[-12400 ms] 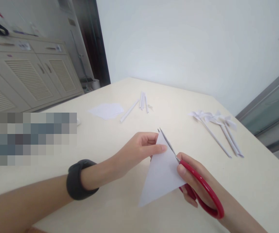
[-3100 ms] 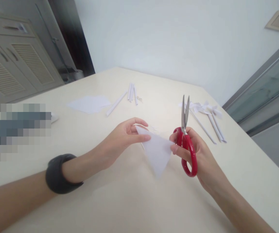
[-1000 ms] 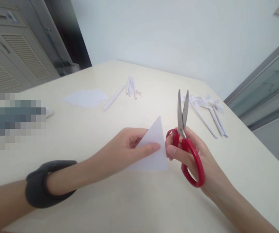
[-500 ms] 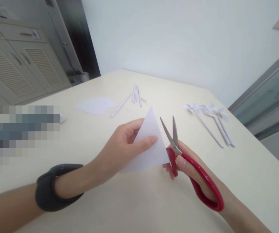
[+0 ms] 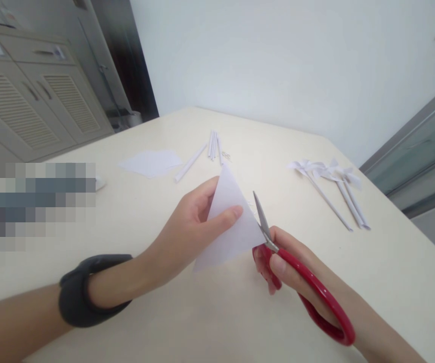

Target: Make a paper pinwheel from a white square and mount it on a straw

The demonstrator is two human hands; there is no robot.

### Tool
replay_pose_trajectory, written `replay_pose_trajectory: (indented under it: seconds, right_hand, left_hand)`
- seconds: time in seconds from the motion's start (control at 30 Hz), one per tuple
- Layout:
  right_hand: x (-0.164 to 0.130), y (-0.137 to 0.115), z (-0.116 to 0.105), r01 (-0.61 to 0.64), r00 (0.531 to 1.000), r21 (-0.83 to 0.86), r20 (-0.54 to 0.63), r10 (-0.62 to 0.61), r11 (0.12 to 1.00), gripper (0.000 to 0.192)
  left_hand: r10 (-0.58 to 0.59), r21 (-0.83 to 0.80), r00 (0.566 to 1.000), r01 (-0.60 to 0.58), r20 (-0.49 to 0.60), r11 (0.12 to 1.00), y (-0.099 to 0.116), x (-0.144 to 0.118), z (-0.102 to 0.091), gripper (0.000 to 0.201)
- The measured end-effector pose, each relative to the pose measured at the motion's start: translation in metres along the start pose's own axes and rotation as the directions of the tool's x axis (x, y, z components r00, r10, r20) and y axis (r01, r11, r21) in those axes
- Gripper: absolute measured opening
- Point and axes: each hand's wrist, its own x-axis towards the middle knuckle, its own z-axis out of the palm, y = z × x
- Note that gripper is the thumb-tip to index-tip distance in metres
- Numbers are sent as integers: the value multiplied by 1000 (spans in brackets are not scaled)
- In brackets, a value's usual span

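Observation:
A white sheet of paper, triangular in outline, is pinched in my left hand, with the thumb flat across its front. My right hand grips a pair of red-handled scissors. Their blades are spread at the paper's right corner; one blade shows in front of the table, while the other is mostly hidden behind the sheet. Whether the edge is being cut there, I cannot tell. A dark band circles my left wrist.
Loose white paper sheets lie at the back left. Rolled paper sticks and small wire-like pieces are behind my left hand. Several paper pinwheels on sticks lie to the right on the pale table.
The scissors have come in to the paper's right corner, one blade passing behind it. My left hand has tilted the paper, its tip shifting left.

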Motion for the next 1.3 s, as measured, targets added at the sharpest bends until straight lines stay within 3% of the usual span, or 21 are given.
replay_pose_trajectory:
  seconds: [0.37,0.57,0.87,1.03,1.3]
  right_hand:
    - [-2,1,1,-52,998,-65,-43,50,997,33]
    - [0,8,3,-34,999,139,-16,36,990,31]
    - [9,7,0,40,972,321,-232,38,946,20]
    - [8,5,1,61,968,318,-250,22,946,24]
    - [8,9,4,89,953,279,-303,-1,956,25]
  left_hand:
    - [-20,-85,998,24,53,996,-1,-2,4,21]
    - [-7,-86,999,10,33,996,-1,0,3,23]
    - [-89,19,992,88,86,996,-3,-2,3,30]
    - [-128,16,986,127,107,992,-7,-4,6,35]
    - [-149,-121,977,168,149,978,-9,-5,7,37]
